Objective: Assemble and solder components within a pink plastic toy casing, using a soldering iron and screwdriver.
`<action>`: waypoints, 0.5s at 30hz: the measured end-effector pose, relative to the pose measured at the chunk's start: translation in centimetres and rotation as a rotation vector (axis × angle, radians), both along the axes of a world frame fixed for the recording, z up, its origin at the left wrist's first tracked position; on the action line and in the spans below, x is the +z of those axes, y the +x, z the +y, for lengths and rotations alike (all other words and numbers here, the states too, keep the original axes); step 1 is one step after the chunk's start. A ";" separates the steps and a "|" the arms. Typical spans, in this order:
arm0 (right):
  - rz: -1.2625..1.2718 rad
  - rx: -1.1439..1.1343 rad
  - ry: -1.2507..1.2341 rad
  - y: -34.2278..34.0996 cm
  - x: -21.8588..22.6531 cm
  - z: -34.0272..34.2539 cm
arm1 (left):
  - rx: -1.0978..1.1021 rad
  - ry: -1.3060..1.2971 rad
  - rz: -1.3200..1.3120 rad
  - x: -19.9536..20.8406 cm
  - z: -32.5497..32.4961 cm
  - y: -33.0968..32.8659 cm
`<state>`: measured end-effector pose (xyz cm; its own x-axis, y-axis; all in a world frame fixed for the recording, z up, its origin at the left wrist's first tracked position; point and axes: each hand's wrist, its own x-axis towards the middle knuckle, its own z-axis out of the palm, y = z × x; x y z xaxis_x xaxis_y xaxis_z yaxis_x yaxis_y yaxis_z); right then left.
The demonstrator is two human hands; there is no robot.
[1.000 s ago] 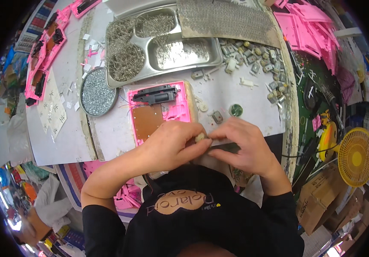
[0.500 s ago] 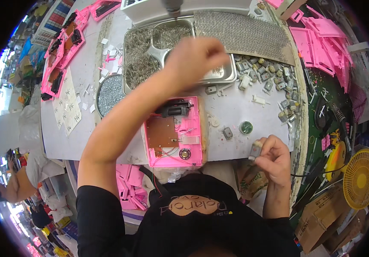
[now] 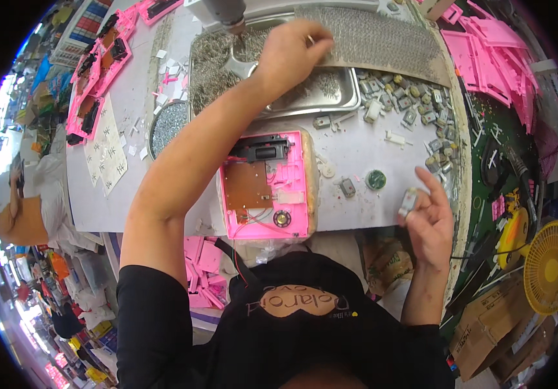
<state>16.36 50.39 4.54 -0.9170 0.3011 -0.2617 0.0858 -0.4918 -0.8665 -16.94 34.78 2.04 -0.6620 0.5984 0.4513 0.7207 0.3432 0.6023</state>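
My left hand reaches over the far trays, fingers curled and thumb and fingertips close together by the near edge of a grey board densely set with small metal pieces. Whatever is in that pinch is too small to make out. At the table's near right edge my right hand grips a small motor with a metal case, index finger raised away from it. Between my arms lies an open pink plastic housing with a brown panel, wires, a black compartment and a round metal part.
Loose motors heap at the far right; a single motor lies beside a green round container. A metal tray holds springs. Left stands a bowl of small metal parts. Pink shells and a yellow fan are at right.
My left hand has moved slightly away from me, to the board's edge. My right hand has shifted right, its index finger lifting and the motor tilting. The whole view has shifted a little.
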 end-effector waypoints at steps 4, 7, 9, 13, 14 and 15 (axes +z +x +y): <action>-0.061 0.027 0.381 0.0 -1.4 2.6 | -0.041 0.133 0.122 1.3 0.2 2.5; -0.082 0.073 0.670 -1.2 -1.5 2.6 | -0.212 0.096 -0.034 5.1 -2.5 9.4; -0.107 0.110 0.745 -1.9 -2.2 2.6 | -0.292 0.110 -0.106 6.7 -5.1 12.9; -0.212 0.264 0.882 -2.9 -1.7 2.6 | -0.274 0.123 -0.329 6.8 -11.1 16.4; -0.209 0.286 0.908 -3.3 -1.8 2.5 | -0.236 0.134 -0.389 6.4 -12.9 17.0; -0.190 0.320 0.929 -4.2 -1.8 2.0 | -0.181 0.141 -0.442 6.2 -14.6 17.8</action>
